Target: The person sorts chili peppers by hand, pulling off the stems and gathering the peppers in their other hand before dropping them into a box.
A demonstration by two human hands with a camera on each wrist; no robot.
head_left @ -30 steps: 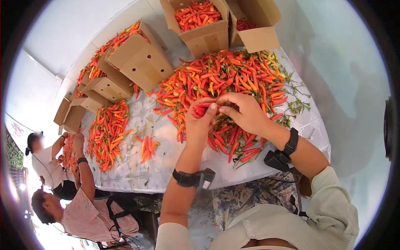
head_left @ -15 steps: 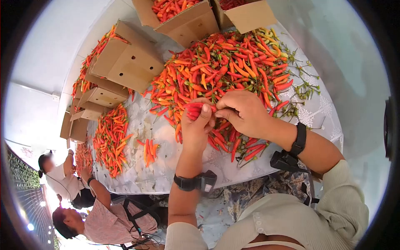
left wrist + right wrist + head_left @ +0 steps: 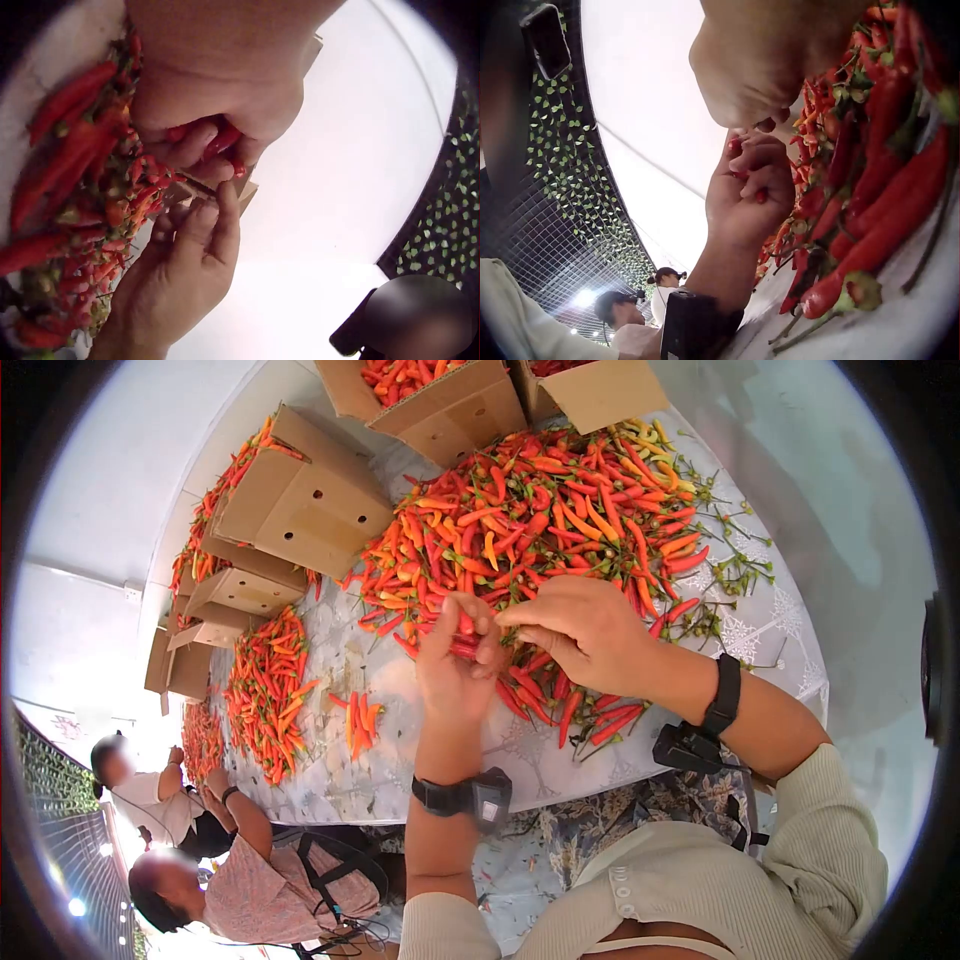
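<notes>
Several red chilies (image 3: 463, 645) lie in my left hand (image 3: 453, 675), its fingers curled round them above the near edge of a big heap of red and orange chilies (image 3: 520, 525). Right beside it is my right hand (image 3: 595, 635), thumb and forefinger pinched together near the left fingertips. In the left wrist view a thin dark stem (image 3: 198, 186) spans from the held chilies (image 3: 221, 141) to the fingertips of the right hand (image 3: 180, 274). The right wrist view shows red chili ends (image 3: 760, 196) poking out between the left fingers; the right hand (image 3: 761, 67) hides its own pinch.
Loose green stems (image 3: 745, 570) lie right of the heap. A small group of chilies (image 3: 358, 722) and a larger pile (image 3: 268, 695) sit to the left. Cardboard boxes (image 3: 305, 505) of chilies line the far side. Two people (image 3: 255, 890) work at the table's left end.
The left hand has turned, its fingers now rising round the chilies, and shifted slightly left. The right hand's pinch has come away a little from the chilies. The head view has shifted.
</notes>
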